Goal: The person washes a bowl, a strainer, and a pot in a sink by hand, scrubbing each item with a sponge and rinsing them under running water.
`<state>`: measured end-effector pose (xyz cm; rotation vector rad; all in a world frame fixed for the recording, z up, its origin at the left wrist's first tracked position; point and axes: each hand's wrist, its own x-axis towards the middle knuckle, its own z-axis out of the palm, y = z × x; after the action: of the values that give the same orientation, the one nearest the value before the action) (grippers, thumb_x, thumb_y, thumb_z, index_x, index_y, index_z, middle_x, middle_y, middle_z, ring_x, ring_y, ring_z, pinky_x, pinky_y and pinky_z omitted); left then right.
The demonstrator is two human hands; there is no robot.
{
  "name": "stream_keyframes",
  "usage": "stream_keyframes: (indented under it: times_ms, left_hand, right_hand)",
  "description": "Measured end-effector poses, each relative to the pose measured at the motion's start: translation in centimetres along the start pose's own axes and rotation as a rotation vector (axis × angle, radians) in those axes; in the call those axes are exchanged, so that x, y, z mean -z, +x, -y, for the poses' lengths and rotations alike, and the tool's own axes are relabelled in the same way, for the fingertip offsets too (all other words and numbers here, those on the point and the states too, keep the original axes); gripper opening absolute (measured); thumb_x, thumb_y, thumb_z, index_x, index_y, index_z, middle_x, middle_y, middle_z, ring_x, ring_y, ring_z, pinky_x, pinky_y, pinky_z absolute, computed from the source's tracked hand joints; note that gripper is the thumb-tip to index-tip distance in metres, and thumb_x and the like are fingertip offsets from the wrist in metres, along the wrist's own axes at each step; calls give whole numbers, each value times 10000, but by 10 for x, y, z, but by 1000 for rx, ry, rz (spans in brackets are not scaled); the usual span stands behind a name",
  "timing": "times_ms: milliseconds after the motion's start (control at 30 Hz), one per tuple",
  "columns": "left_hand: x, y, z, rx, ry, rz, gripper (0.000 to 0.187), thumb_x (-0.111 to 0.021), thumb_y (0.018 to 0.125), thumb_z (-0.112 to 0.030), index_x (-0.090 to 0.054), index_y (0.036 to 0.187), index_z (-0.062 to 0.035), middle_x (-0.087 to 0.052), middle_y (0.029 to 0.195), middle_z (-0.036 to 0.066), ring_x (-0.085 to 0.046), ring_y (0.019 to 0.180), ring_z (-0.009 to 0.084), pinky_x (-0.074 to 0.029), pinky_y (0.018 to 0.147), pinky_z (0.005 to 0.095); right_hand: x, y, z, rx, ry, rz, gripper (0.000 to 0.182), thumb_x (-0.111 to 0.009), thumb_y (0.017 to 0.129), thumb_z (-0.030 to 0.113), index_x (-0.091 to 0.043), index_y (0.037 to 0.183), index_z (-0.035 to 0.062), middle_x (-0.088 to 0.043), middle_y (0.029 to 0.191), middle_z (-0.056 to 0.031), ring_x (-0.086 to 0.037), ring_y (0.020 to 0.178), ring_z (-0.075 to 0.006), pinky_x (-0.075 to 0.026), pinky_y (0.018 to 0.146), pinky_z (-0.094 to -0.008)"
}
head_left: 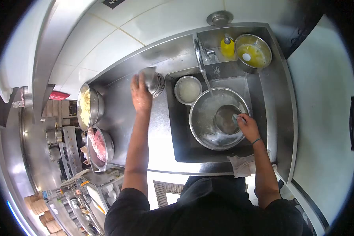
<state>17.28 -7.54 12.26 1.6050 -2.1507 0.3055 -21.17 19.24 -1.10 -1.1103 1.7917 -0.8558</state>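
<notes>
1. Here's your small round metal bowl (224, 119), sitting inside the wide silver metal basin (196, 131), over its right side.
2. Your right hand (247, 126) is right at that bowl's edge, fingers curled closed around a small grey-green scrubbing pad (235, 118).
3. Water streams from the curved chrome faucet (199, 55) straight into the basin, churning up at the far side.
4. Over to your left hand (141, 94): fingers part-bent against the top of a stack of shiny metal bowls (160, 86) on the steel counter (124, 84); it's blurred, so I can't tell whether you grip one.
5. Just beside the basin, in the rectangular steel sink (181, 143), sits a smaller metal bowl of cloudy liquid (177, 94).
6. Behind them stand a yellow pump bottle (227, 48) and a round metal pot of yellow liquid (251, 70).
7. Far left, a metal bowl of pale yellow chopped food (99, 106) neighbours a metal bowl of pink meat (110, 146).
8. Near you, a pale crumpled cloth (242, 165) drapes over the sink's front edge.
</notes>
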Motion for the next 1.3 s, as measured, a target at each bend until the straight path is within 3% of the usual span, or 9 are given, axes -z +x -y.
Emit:
stream_keyframes:
  times_ms: [200,400,500,700,800,1033,1100,1200,1300]
  left_hand:
    - [-42,-9,46,0,60,343,782,-744,870,-180,-375,1558,-224,-309,1613,133,-272,1499,400,-396,1159,505]
    - [-51,-33,8,-73,183,140,703,-757,871,-274,-466,1503,-172,-365,1598,155,-308,1487,407,-333,1185,540]
    - [-88,-70,-37,-230,-301,135,592,-742,860,-255,-562,1404,-107,-441,1539,199,-373,1446,418,-322,1190,541]
    - [-85,-176,-201,-899,-502,685,603,-761,770,-289,-640,1327,-93,-617,1377,186,-510,1368,383,-180,1261,517]
    - [-88,-197,-239,-1075,27,1179,496,-723,820,-329,-690,1265,-111,-717,1186,170,-632,1219,364,-313,1191,545]
    - [-117,-181,-220,-480,-457,1222,303,-670,951,-332,-743,1114,-87,-743,1037,174,-712,964,356,-530,893,457]
    - [-117,-163,-192,-330,-705,1174,323,-671,975,-332,-730,1133,-57,-754,1033,142,-715,935,322,-534,874,399]
    - [-99,-130,-168,448,-1199,1245,325,-723,965,-192,-674,1227,-7,-722,1128,61,-663,987,167,-522,883,341]
    - [-71,-104,-166,557,-1542,1001,388,-760,926,-159,-643,1262,-3,-700,1173,90,-632,1091,201,-485,966,362]
  right_hand:
    - [-1,-6,-8,54,-18,3,366,-620,995,387,-672,1155,62,-724,1115,-181,-703,1017,-352,-534,884,-415]
    - [1,-8,-6,-12,-22,-8,390,-616,993,403,-669,1180,65,-727,1101,-182,-700,1009,-367,-534,876,-419]
    - [1,-11,-14,-73,-15,-60,414,-619,990,410,-665,1201,57,-725,1104,-191,-697,1014,-374,-532,881,-419]
    - [4,-10,-23,-161,32,-188,420,-611,1001,405,-661,1228,55,-718,1146,-191,-689,1055,-360,-521,915,-412]
    - [10,-10,-21,-230,144,-215,428,-598,1017,385,-641,1281,51,-702,1194,-172,-660,1122,-308,-495,961,-379]
    - [9,-5,1,-164,655,-375,486,-611,1020,307,-545,1400,12,-587,1372,-180,-539,1282,-266,-409,1071,-348]
    - [39,18,53,264,263,-473,434,-648,991,253,-570,1348,19,-607,1297,-181,-588,1206,-308,-443,1043,-380]
    - [96,77,140,561,-57,-617,410,-669,957,219,-585,1302,13,-620,1230,-208,-611,1144,-386,-480,1002,-433]
    - [124,192,129,412,-399,-542,457,-667,939,241,-580,1339,37,-592,1327,-225,-592,1211,-400,-481,1028,-485]
